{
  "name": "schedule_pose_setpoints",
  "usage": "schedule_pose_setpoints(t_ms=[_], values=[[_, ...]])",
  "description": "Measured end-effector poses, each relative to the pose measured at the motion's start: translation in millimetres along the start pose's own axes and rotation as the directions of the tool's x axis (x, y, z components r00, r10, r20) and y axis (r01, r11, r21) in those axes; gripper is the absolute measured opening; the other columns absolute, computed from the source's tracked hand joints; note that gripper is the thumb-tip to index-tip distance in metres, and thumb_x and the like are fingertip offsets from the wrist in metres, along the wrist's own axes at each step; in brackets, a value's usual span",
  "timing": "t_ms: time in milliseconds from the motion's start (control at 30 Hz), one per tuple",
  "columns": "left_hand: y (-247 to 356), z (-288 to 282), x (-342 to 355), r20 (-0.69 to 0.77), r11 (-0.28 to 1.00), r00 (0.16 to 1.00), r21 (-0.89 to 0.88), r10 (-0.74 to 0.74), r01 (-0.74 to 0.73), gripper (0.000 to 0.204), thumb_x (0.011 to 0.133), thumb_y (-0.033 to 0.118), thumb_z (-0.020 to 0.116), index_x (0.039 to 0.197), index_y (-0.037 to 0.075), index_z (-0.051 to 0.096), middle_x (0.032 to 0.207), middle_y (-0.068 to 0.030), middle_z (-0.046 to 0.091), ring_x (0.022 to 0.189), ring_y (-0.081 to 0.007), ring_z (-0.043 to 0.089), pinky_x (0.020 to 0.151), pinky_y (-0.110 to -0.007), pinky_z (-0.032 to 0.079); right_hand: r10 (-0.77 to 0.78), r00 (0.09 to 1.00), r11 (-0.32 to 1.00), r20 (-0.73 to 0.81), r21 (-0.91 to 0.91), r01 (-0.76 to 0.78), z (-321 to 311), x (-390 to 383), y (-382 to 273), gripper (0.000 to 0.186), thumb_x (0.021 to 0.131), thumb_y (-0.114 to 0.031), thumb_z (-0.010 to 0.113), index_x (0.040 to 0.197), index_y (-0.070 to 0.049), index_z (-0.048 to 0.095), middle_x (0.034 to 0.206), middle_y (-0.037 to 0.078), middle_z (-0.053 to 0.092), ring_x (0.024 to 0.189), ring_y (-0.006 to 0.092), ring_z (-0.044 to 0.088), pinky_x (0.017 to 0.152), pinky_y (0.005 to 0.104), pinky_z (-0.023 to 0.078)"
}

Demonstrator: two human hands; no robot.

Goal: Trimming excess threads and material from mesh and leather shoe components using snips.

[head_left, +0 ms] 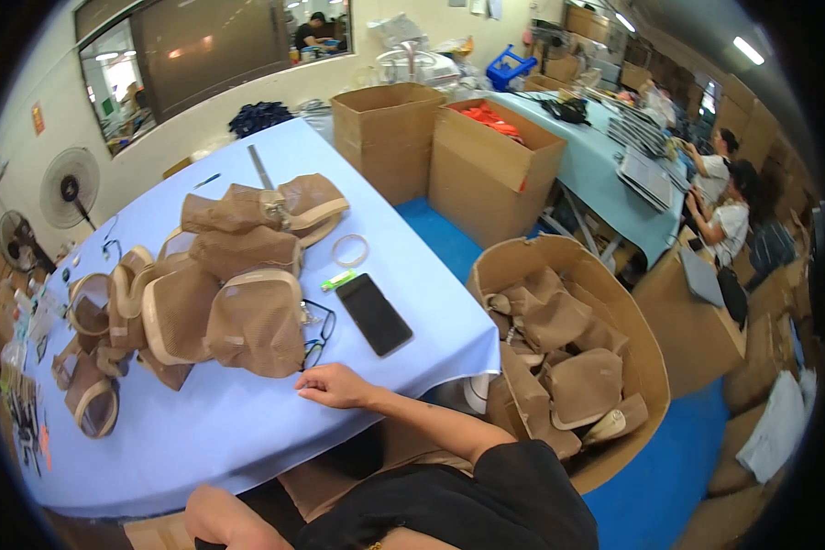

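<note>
My right hand [335,385] lies on the light blue table [247,431] near its front edge, fingers loosely apart and holding nothing. Just beyond it rises a pile of brown mesh bags [215,293] with beige trim. Black-rimmed glasses [318,332] lie between the hand and the pile. A black phone [374,313] rests flat to the right of the glasses. Past the phone are a small green stick [338,280] and a clear ring [349,249]. My left hand is out of sight; only a bare limb [225,518] shows at the lower edge.
An open cardboard box [646,344] holding more brown bags stands right of the table. Two taller cardboard boxes [490,165] stand beyond it. Two people [724,197] sit at a pale green table at the right. Fans [69,188] and small clutter line the left side.
</note>
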State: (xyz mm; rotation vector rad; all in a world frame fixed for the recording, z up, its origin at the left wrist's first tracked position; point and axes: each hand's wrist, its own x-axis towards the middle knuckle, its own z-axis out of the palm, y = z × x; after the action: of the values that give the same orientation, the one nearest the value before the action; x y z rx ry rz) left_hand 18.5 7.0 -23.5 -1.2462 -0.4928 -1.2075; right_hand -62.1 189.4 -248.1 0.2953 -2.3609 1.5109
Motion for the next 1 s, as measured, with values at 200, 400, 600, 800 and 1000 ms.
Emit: schedule_pose_setpoints(t_ms=[200, 400, 600, 800, 1000], values=[[1, -6, -7, -0.087, 1.000, 0.996, -0.022, 0.020, -0.022, 0.047, 0.093, 0.020, 0.030, 0.133, -0.001, 0.020, 0.141, -0.0122, 0.019, 0.130, -0.0231, 0.017, 0.108, -0.037, 0.014, -0.050, 0.999, 0.999, 0.006, -0.003, 0.050, 0, 4, -5, 0.019, 0.077, -0.018, 0.060, 0.088, -0.003, 0.060, 0.070, 0.009, 0.059, 0.059, 0.0173, 0.054, 0.055, 0.0279, 0.043], [-16, -56, -114, 0.252, 0.999, 0.967, 0.027, 0.034, -0.042, 0.037, 0.089, 0.032, 0.035, 0.117, 0.007, 0.036, 0.125, -0.0172, 0.031, 0.120, -0.0254, 0.029, 0.103, -0.044, 0.019, -0.007, 1.000, 1.000, 0.014, 0.000, 0.007, -3, -1, -3, 0.019, 0.077, -0.018, 0.060, 0.088, -0.003, 0.061, 0.070, 0.008, 0.059, 0.058, 0.0167, 0.054, 0.054, 0.0278, 0.043], [-9, -90, -114, 0.696, 0.971, 0.718, 0.181, -0.017, -0.153, 0.034, 0.083, 0.046, 0.041, 0.097, 0.018, 0.054, 0.106, -0.0233, 0.045, 0.107, -0.0281, 0.042, 0.096, -0.052, 0.025, -0.032, 0.999, 0.999, 0.039, 0.037, 0.030, 10, 4, -1, 0.018, 0.078, -0.018, 0.060, 0.089, -0.004, 0.061, 0.069, 0.007, 0.059, 0.057, 0.0152, 0.053, 0.054, 0.0273, 0.043], [-72, -86, -190, 0.478, 0.609, 0.380, 0.667, -0.792, 0.429, 0.022, 0.064, 0.011, 0.071, 0.073, 0.004, 0.052, 0.108, -0.0179, 0.048, 0.111, -0.0397, 0.040, 0.093, -0.047, 0.032, 0.037, 0.999, 0.999, 0.036, 0.026, -0.038, -1, 0, -2, 0.018, 0.078, -0.021, 0.060, 0.087, -0.005, 0.061, 0.068, 0.009, 0.059, 0.058, 0.0175, 0.055, 0.055, 0.0285, 0.044], [-65, -148, -258, 0.210, 0.225, 0.084, 0.868, -0.974, 0.442, 0.019, 0.066, 0.008, 0.067, 0.067, 0.001, 0.049, 0.100, -0.0198, 0.051, 0.103, -0.0381, 0.045, 0.088, -0.043, 0.037, 0.078, 0.996, 0.996, 0.050, 0.038, -0.080, 2, 0, -3, 0.016, 0.080, -0.013, 0.060, 0.090, -0.002, 0.062, 0.064, 0.001, 0.057, 0.055, 0.0059, 0.048, 0.051, 0.0206, 0.040]])
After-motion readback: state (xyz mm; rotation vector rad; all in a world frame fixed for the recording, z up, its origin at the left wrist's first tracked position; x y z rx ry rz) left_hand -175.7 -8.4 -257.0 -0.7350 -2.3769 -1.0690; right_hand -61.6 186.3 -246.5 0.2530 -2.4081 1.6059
